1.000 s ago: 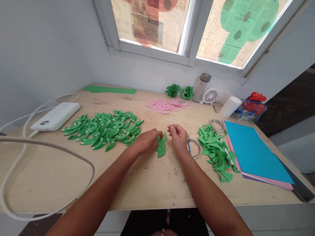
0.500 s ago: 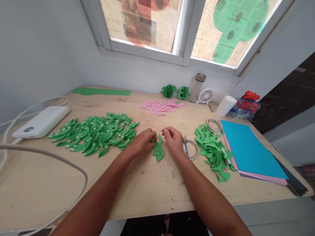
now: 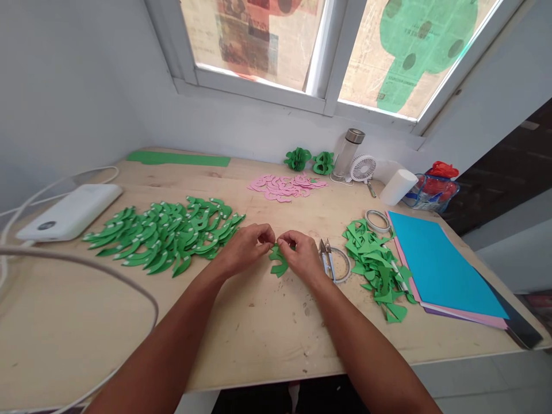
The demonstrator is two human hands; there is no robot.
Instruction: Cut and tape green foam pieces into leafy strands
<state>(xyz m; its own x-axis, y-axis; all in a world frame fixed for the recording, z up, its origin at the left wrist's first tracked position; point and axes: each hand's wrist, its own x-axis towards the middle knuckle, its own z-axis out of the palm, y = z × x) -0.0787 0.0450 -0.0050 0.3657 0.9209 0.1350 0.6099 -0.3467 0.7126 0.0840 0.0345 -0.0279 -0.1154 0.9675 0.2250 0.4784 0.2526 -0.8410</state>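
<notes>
A small group of green paper cutouts [image 3: 279,268] lies on the table between my hands, partly covered by my right fingers. My left hand [image 3: 250,246] is closed in a pinch at its upper left edge; whatever is between thumb and finger is too small to make out. Thumb and forefinger of my right hand [image 3: 301,252] are pinched on a green paper piece, and the fingertips of both hands nearly meet. Just right of that hand are thread snips [image 3: 328,261], partly over a roll of tape [image 3: 347,268].
On the left spreads a pile of curved green cutouts [image 3: 172,233] with white tabs, beside a white power bank [image 3: 71,213] and cable. Pink cutouts [image 3: 282,188] lie behind. Green scraps [image 3: 375,259], another tape roll [image 3: 378,221] and coloured sheets [image 3: 444,264] are on the right.
My hands have drawn together, the right one moving left over the green cutouts. Its fingers now cover their upper part. The view has shifted slightly.
</notes>
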